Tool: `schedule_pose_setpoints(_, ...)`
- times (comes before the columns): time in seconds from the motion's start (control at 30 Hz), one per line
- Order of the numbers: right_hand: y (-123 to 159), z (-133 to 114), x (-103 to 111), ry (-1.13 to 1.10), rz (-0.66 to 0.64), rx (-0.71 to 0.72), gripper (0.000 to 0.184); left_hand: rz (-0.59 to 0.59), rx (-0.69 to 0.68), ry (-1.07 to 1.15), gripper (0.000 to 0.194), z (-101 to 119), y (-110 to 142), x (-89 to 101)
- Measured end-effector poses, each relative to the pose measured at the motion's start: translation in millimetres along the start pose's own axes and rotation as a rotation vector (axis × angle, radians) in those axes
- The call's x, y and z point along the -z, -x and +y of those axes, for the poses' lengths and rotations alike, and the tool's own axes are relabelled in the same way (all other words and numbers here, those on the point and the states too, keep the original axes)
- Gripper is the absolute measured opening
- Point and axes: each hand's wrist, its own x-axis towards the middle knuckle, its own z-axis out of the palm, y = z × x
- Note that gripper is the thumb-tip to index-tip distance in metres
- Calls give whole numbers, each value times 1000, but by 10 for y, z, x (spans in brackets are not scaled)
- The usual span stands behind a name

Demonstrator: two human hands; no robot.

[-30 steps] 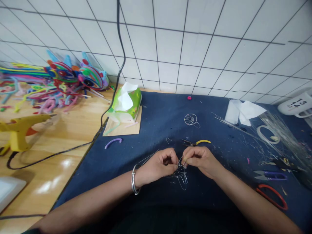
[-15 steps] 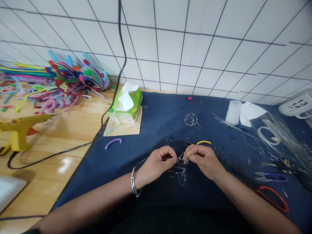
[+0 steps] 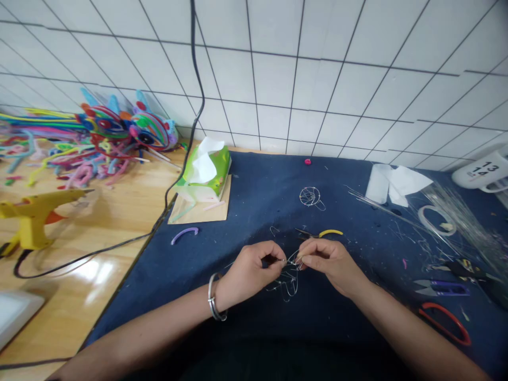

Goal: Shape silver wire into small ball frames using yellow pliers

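Thin silver wire bent into a small looped frame [image 3: 292, 286] hangs between my two hands over the dark blue cloth. My left hand [image 3: 256, 270], with silver bangles at its wrist, pinches one side of the wire between thumb and fingertips. From the other side my right hand [image 3: 329, 263] also pinches it. The exact spot under the fingertips is too small to make out. Just beyond my right fingers lie pliers with a yellow handle [image 3: 331, 232]. Farther back on the cloth rests a round wire piece [image 3: 309, 196] with a loop at its side.
At right lie purple snips [image 3: 444, 288], a red handle [image 3: 446, 321], loose straight wires [image 3: 456, 222] and a white mug [image 3: 482, 172]. A tissue pack [image 3: 208, 169] and purple curved piece [image 3: 184, 234] are left, beyond them a yellow glue gun [image 3: 35, 214] and its black cord [image 3: 115, 244].
The wire frame between my hands has turned and shifted slightly, and its lower loops hang differently. My left wrist has moved a little left. Both hands keep their pinch.
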Motion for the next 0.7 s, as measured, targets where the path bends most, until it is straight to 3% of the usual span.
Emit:
schedule_pose_setpoints(0.2,64,-163,-35,325,135,52,8,29,-50,-78,9,17,12,-4)
schedule_pose_setpoints(0.3,95,-226,-114,644,228,227,9,20,-66,-98,10,13,20,-18)
schedule_pose_setpoints(0.4,122,-203,-209,904,231,450,17,18,-78,-117,10,9,29,-33)
schedule_pose_setpoints(0.5,147,-144,-283,1102,219,544,22,25,-69,-129,10,11,33,-39)
schedule_pose_setpoints(0.6,168,-169,-324,1196,230,592,23,24,-51,-133,9,23,35,-32)
schedule_pose_setpoints(0.7,183,-328,-325,1084,273,566,17,20,-50,-135,9,42,40,-16)
